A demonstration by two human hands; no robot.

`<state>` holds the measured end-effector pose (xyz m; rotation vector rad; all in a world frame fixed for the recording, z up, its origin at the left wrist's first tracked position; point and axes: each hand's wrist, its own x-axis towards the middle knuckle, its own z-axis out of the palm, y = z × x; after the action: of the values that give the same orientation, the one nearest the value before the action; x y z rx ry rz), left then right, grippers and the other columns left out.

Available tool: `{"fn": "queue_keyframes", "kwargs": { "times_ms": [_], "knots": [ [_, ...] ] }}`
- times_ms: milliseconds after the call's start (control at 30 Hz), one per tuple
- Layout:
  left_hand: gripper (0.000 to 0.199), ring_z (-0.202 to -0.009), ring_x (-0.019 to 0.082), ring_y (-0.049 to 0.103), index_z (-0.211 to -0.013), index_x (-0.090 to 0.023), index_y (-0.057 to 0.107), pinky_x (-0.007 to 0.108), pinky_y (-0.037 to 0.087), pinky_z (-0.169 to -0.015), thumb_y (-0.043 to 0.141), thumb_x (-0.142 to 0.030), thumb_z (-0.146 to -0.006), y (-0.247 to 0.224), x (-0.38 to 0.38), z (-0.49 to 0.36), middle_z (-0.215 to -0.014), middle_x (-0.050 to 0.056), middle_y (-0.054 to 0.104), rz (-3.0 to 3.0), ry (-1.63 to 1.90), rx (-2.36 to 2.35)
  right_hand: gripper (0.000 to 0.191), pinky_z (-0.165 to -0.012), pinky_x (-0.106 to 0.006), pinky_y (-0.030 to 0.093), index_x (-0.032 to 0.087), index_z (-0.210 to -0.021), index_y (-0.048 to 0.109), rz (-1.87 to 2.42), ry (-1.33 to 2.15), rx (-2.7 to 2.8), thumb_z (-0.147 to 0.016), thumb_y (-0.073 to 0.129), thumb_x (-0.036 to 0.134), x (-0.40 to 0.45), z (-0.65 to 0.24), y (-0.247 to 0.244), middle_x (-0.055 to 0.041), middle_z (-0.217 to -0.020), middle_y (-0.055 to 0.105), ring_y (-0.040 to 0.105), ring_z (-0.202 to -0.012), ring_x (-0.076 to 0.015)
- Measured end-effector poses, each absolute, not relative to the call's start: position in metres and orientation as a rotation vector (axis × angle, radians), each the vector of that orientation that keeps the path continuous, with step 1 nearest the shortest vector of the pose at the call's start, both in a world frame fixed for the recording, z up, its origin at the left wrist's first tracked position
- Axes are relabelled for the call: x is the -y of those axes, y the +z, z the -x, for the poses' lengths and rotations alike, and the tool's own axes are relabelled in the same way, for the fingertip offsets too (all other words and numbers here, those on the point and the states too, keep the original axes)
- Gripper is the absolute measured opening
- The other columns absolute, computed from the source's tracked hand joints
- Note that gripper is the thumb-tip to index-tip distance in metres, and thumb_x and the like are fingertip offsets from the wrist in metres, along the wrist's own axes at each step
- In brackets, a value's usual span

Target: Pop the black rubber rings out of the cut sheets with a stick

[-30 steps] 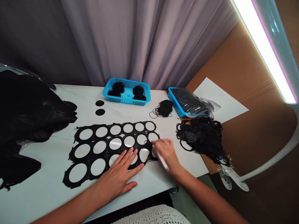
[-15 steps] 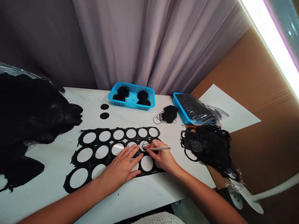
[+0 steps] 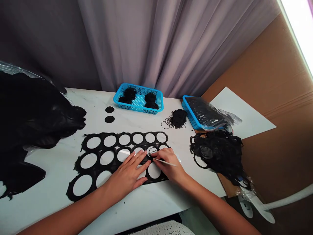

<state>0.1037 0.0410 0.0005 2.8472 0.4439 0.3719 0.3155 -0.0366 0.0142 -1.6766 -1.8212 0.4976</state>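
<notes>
A thin black rubbery sheet (image 3: 70,187) with rows of large round holes lies on the white table. My left hand (image 3: 130,171) is flat on it, palm down, with fingers spread. Just to the right, my right hand (image 3: 170,164) pinches a slim pale tool (image 3: 168,163), whose exact kind I cannot make out. The tool's tip is at the rim of a second-row hole, where a thin black loop (image 3: 153,149) curls up near the fingertips. Whether the fingers also grip this loop is unclear.
Behind the sheet lie two black discs (image 3: 109,119), a blue basket (image 3: 138,110) with black ring bundles, and a pile of thin rings (image 3: 179,118). To the right are another blue basket (image 3: 190,114) with a bagged black bundle and black scraps (image 3: 220,153). Black sheets (image 3: 36,111) cover the left.
The tool in my right hand has turned and now angles down toward the lower right. The thin loop stands out more above the hole. My left hand stays in place; the view has shifted slightly.
</notes>
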Motion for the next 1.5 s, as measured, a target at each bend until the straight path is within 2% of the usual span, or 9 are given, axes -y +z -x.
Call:
{"fn": "queue_keyframes", "kwargs": {
  "times_ms": [167,333,600,767,933,1067,1200,1300,1500],
  "knots": [
    [0.049,-0.145,0.030,0.030,-0.143,-0.026,0.047,0.050,0.029,-0.117,0.058,-0.037,-0.096,-0.001,-0.041,-0.104,-0.157,0.010,0.034,-2.834,0.389,-0.436,0.013,-0.089,-0.042,0.035,0.020,-0.100,0.060,1.711,0.077,2.142,-0.094,0.051,0.013,0.022,-0.339,0.018,-0.0094,-0.104,0.071,0.059,-0.099,-0.0246],
    [0.049,-0.144,0.030,0.033,-0.143,-0.026,0.047,0.050,0.031,-0.116,0.058,-0.036,-0.097,0.000,-0.042,-0.101,-0.156,0.010,0.037,-2.807,0.374,-0.423,0.011,-0.082,-0.040,0.036,0.020,-0.084,0.059,2.111,-0.159,1.640,-0.090,0.051,0.015,-0.010,-0.398,0.036,-0.0097,-0.087,0.069,0.059,-0.088,-0.0272],
    [0.073,-0.141,0.027,0.038,-0.152,-0.031,0.026,0.043,0.040,-0.110,0.066,-0.038,-0.091,0.050,-0.056,-0.122,-0.156,0.009,0.036,-2.185,0.412,-0.638,0.021,-0.076,-0.032,0.046,0.021,-0.069,0.051,1.507,0.959,1.449,-0.087,0.061,0.028,0.011,-0.341,0.073,-0.0046,-0.091,0.071,0.064,-0.087,-0.0204],
    [0.058,-0.106,0.020,0.063,-0.143,-0.025,0.039,0.041,0.043,-0.103,0.061,-0.027,-0.090,0.059,-0.065,-0.141,-0.105,0.004,0.066,-1.720,0.501,-0.552,0.026,-0.072,-0.031,0.047,0.021,-0.069,0.050,1.360,1.157,1.273,-0.084,0.067,0.034,0.019,-0.322,0.084,-0.0048,-0.090,0.069,0.063,-0.085,-0.0198],
    [0.054,-0.091,0.019,0.064,-0.140,-0.022,0.045,0.038,0.047,-0.092,0.061,-0.028,-0.089,0.062,-0.067,-0.129,-0.077,-0.001,0.058,-1.294,0.427,-0.523,0.030,-0.061,-0.028,0.047,0.021,-0.071,0.051,1.310,1.279,1.109,-0.079,0.073,0.040,0.018,-0.325,0.067,-0.0054,-0.091,0.069,0.063,-0.079,-0.0183],
    [0.050,-0.066,0.015,0.059,-0.139,-0.017,0.050,0.036,0.049,-0.084,0.057,-0.035,-0.093,0.069,-0.072,-0.114,-0.059,-0.004,0.052,-1.147,0.425,-0.588,0.028,-0.068,-0.031,0.049,0.020,-0.070,0.051,1.348,1.277,1.126,-0.079,0.071,0.038,0.003,-0.334,0.045,-0.0079,-0.095,0.073,0.063,-0.080,-0.0188],
    [0.041,-0.071,0.017,0.062,-0.131,-0.023,0.061,0.032,0.051,-0.071,0.051,-0.042,-0.095,0.058,-0.079,-0.112,-0.096,0.006,0.072,-1.606,0.490,-0.795,0.022,-0.077,-0.034,0.047,0.020,-0.069,0.053,1.471,0.966,1.284,-0.083,0.064,0.033,-0.021,-0.346,0.026,-0.0083,-0.099,0.072,0.063,-0.088,-0.0195],
    [0.036,-0.092,0.022,0.066,-0.129,-0.029,0.063,0.035,0.051,-0.079,0.046,-0.034,-0.098,0.038,-0.079,-0.118,-0.130,0.007,0.063,-2.294,0.467,-0.812,0.021,-0.080,-0.034,0.048,0.020,-0.068,0.053,1.467,0.928,1.404,-0.083,0.064,0.029,-0.032,-0.349,0.017,-0.0075,-0.098,0.071,0.064,-0.090,-0.0196],
    [0.040,-0.081,0.024,0.068,-0.138,-0.023,0.054,0.041,0.046,-0.081,0.047,-0.029,-0.099,0.014,-0.070,-0.130,-0.140,0.016,0.055,-2.926,0.382,-0.775,0.020,-0.075,-0.034,0.049,0.019,-0.068,0.055,1.474,0.921,1.524,-0.084,0.064,0.027,-0.039,-0.350,0.012,-0.0073,-0.094,0.069,0.063,-0.084,-0.0190]
  ]
}}
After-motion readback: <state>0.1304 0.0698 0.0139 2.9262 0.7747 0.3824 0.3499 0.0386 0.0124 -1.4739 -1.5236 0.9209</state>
